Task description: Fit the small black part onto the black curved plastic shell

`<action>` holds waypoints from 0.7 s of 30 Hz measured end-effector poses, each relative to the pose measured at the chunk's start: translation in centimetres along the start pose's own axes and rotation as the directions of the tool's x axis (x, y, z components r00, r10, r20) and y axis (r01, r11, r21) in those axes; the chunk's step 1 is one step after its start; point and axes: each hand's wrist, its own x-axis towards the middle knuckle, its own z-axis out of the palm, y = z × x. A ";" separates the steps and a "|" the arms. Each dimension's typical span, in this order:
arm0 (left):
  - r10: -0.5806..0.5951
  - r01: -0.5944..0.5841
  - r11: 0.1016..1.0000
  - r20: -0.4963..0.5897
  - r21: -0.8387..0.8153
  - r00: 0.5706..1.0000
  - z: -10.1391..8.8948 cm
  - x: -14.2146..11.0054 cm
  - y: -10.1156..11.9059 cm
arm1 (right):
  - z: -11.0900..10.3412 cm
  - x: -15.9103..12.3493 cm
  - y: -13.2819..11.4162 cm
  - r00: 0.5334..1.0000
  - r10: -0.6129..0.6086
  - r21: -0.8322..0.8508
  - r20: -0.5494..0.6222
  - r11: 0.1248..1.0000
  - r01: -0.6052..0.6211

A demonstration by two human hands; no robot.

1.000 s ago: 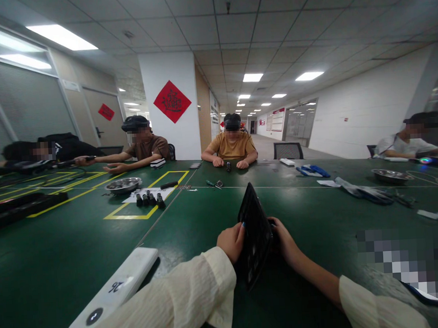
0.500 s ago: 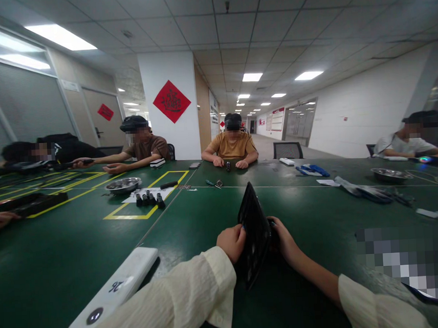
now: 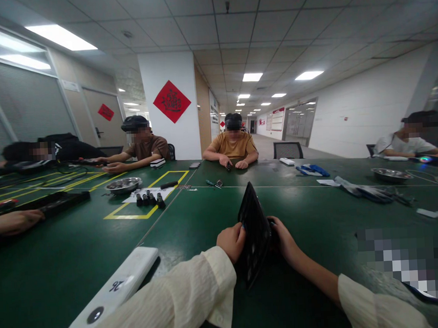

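Note:
A thin black panel (image 3: 253, 238), possibly a casing or tablet-like part, stands nearly edge-on before me, tilted above the green table. My left hand (image 3: 231, 241) is closed at its left face, the thumb pressed against the surface. On the other side, my right hand (image 3: 283, 239) is curled around something dark against the panel's right side. What lies within the right fingers is mostly hidden, so I cannot tell whether it is part of the panel. A white power-bank-like device (image 3: 113, 292) marked 26 lies left of my left sleeve.
Left of centre, several black cylindrical parts (image 3: 149, 199) stand on white paper near a metal bowl (image 3: 123, 185). A co-worker's hand (image 3: 18, 221) holds a long black tray (image 3: 65, 204) at far left. Gloves (image 3: 367, 190) and another metal bowl (image 3: 391, 174) lie right. Several people sit around.
My hands and the black panel stay almost still. At the left, a co-worker's hand and the long black tray have moved right. Across the table, a person's hand now tilts a small dark cylinder.

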 end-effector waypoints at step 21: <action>-0.005 0.005 1.000 -0.042 -0.005 0.999 0.5 0.3 -0.3 | -0.1 0.2 0.2 1.000 -0.010 -0.015 0.018 1.000 0.010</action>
